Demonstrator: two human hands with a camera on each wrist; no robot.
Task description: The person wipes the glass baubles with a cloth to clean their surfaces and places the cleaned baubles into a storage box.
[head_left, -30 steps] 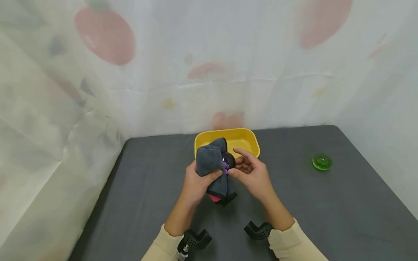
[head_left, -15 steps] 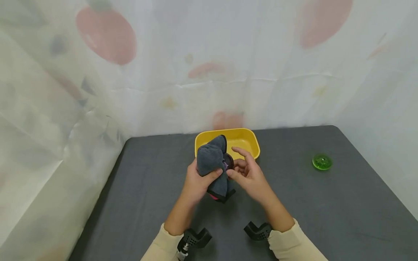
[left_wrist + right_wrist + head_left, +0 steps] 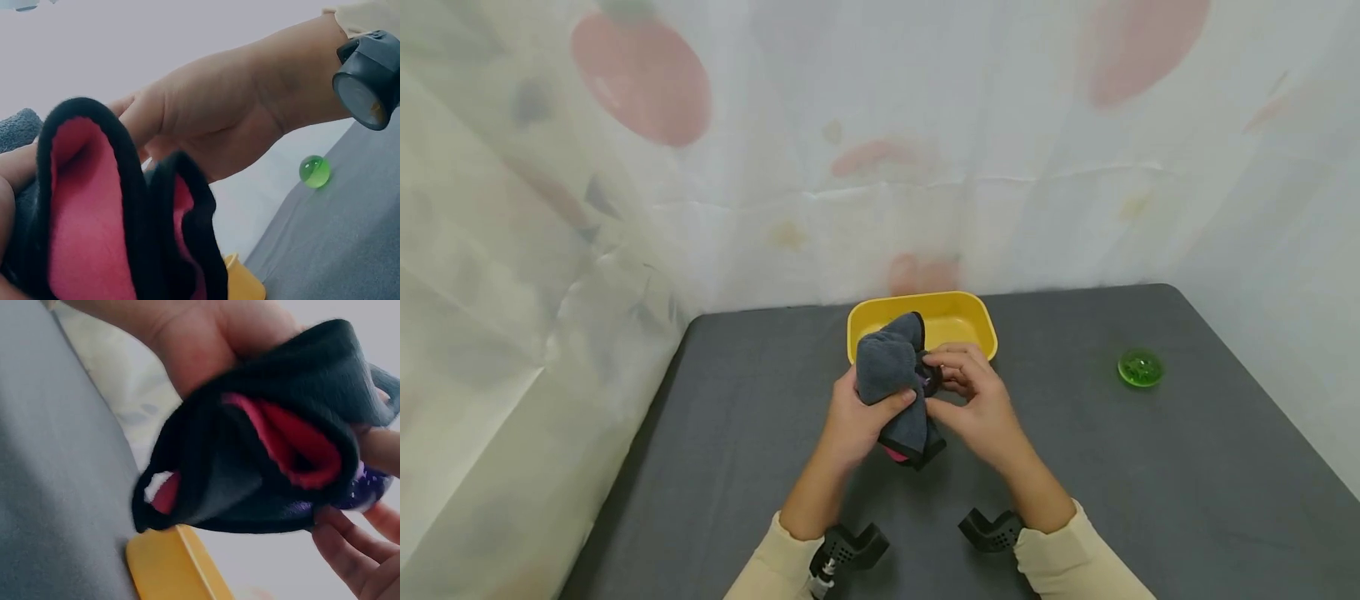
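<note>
My left hand grips a grey cloth with a black edge and a pink inner side, held above the dark table just in front of the yellow tray. My right hand curls its fingers round a small dark ball with purple specks, pressed against the cloth. The cloth covers most of the ball.
A green translucent ball lies on the grey table at the right. A pale patterned curtain hangs behind and to the left. Black wrist-camera mounts sit at both sleeves.
My right hand's fingers have curled closed over the dark ball, which showed more openly a second ago. The left hand and the cloth have barely shifted.
</note>
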